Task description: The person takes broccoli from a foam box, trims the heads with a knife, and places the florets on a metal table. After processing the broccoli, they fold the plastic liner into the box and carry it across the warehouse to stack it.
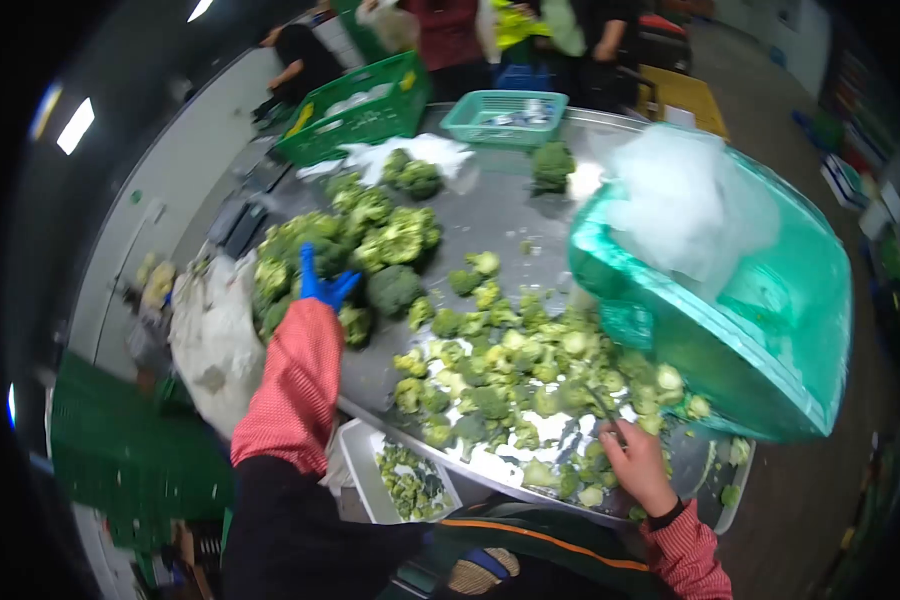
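Observation:
My left hand (325,285), in a blue glove, reaches to the pile of whole broccoli heads (400,238) on the left of the metal table. Its fingers are spread, with thumb and forefinger wide apart, and a dark green broccoli head (395,290) lies just right of them. My bare right hand (637,462) is closed around a knife (606,408) near the table's front edge. The thin dark blade points up and away over a spread of cut broccoli florets (490,400). Most of the knife's handle is hidden in the fingers.
A big green plastic liner bag (770,340) stands on the right, with a clear bag (670,200) in it. Behind are a green crate (360,110) and a teal basket (505,117). A white bin (368,470) of trimmings sits below the front edge. Other people stand across the table.

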Demonstrator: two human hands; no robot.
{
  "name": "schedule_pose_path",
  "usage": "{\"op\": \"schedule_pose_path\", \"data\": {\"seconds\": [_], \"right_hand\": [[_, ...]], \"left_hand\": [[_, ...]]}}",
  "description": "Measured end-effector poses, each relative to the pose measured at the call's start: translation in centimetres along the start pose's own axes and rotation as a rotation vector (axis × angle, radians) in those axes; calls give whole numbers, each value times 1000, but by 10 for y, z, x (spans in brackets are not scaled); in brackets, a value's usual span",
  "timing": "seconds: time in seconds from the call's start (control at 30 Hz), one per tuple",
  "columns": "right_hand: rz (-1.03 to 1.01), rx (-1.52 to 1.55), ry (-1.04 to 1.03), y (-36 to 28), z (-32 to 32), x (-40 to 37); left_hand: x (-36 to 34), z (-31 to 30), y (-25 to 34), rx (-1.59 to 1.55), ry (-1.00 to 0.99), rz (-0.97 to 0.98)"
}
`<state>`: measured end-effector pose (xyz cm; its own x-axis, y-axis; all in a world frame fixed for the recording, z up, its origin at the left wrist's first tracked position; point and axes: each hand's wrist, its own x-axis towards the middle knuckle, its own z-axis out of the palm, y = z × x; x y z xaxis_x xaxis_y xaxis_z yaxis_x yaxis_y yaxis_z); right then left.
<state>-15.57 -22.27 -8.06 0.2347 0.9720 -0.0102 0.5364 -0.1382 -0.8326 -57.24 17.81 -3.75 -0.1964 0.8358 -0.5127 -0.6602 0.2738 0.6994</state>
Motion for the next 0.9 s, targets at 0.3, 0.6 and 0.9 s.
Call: {"op": "schedule_pose_path", "data": {"seconds": [0.3,0.6,0.9], "right_hand": [[33,-4,102,43,-45,-27],[113,127,290,103,-100,-61],[272,164,363,144,-135,-69]], "left_hand": [[-188,230,-181,871,-1151,215],[-282,380,-449,1772,-1982,656],[-162,457,-613,2058,-1102,1041]]}}
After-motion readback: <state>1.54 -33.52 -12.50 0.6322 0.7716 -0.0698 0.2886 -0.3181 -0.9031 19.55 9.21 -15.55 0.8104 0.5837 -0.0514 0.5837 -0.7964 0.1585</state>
